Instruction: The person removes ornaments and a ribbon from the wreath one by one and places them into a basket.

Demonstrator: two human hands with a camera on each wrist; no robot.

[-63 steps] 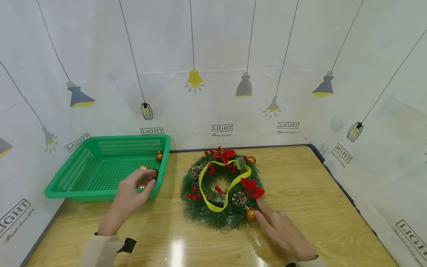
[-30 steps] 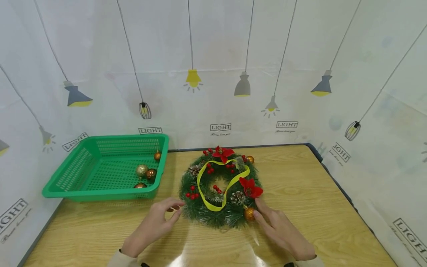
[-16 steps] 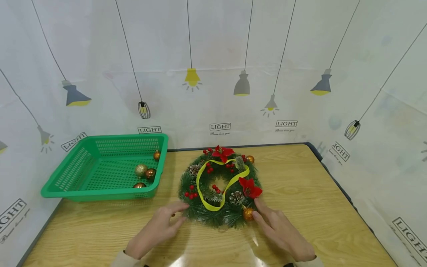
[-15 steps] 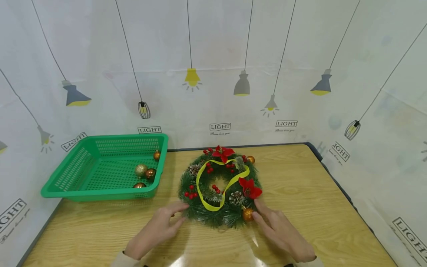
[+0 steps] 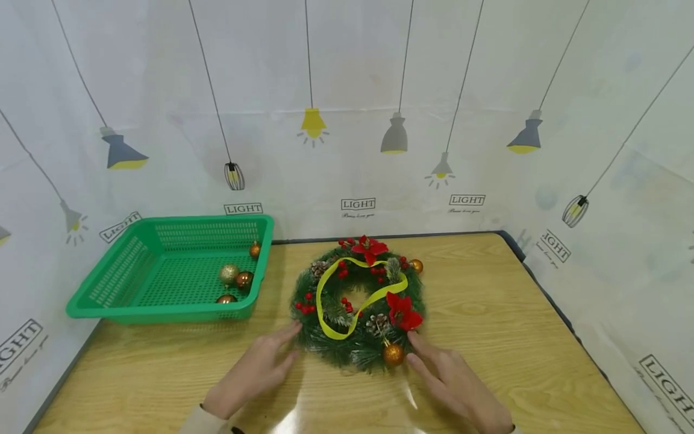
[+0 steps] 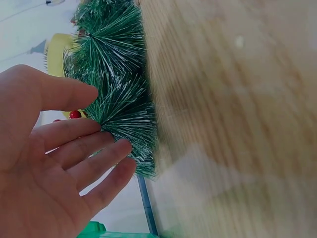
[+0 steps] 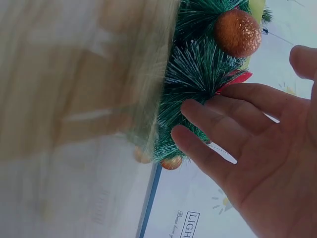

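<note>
A green wreath (image 5: 333,349) with red flowers, berries, pinecones and a loose yellow ribbon (image 5: 327,325) lies flat on the table. My left hand (image 5: 253,369) touches its lower left edge, and in the left wrist view the extended fingers of the hand (image 6: 59,148) lie against the green needles (image 6: 119,104). On the lower right side is my right hand (image 5: 458,386), fingers at the edge near a red flower (image 5: 403,312) and a glittery orange ball (image 5: 393,354). In the right wrist view that hand (image 7: 257,129) has its fingers extended along the needles (image 7: 198,69), below the ball (image 7: 237,33).
At the left stands a green basket (image 5: 168,312) with several balls in it, among them a gold one (image 5: 229,275). Another orange ball (image 5: 416,266) is at the wreath's upper right. Behind the wooden table (image 5: 499,325) hangs a white backdrop (image 5: 358,163) printed with lamps.
The wreath has turned slightly clockwise, its lower ball shifting left and its top flower right. Earlier, my left hand came from the basket to the wreath's edge.
</note>
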